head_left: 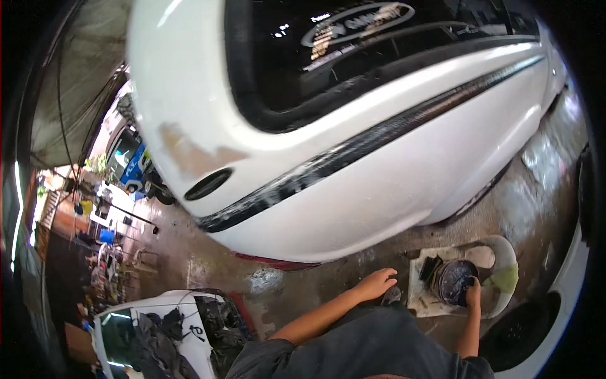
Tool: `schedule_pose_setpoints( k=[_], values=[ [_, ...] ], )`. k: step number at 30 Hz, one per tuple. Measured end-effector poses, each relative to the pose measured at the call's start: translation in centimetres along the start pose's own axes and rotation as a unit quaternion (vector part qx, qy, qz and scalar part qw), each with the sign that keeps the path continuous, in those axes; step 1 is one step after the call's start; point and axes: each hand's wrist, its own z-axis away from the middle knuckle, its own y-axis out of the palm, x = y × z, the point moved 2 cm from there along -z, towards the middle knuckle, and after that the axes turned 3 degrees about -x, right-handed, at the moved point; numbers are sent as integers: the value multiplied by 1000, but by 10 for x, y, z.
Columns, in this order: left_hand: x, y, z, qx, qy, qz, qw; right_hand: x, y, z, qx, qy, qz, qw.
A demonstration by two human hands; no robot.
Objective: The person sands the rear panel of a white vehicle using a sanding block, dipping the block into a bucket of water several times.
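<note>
My right hand (473, 294) grips the near right rim of a dark round bucket (456, 285), whose inside looks wet and blackish. The bucket is over a pale, dirty board or tray (418, 300), beside a black block-like piece (430, 268). My left hand (377, 283) holds nothing; its fingers stretch out to the right above the wet floor, apart from the bucket. Ahead of both hands stands a white vehicle (391, 183) with a scuffed black side strip (328, 161) and a tan bare patch (189, 153) near its corner.
A pale rounded tub-like piece (505, 256) with a greenish part curves around the bucket's right side. Another white car (568, 268) edges in at the right. Behind left is a white car (183, 335) with dark cloth on it. Clutter and a blue container (107, 236) stand far left.
</note>
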Motion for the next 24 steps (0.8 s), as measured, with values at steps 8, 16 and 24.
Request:
schedule_pose_setpoints(
  k=[8, 16, 24],
  values=[
    [-90, -94, 67, -133, 147, 63, 978, 493, -11, 124, 162, -240, -158, 944],
    [-180, -251, 191, -524, 372, -177, 746, 747, -4, 234, -43, -645, -46, 761],
    [-149, -372, 243, -788, 249, -272, 493, 792, 20, 257, -89, -663, -18, 743]
  ],
)
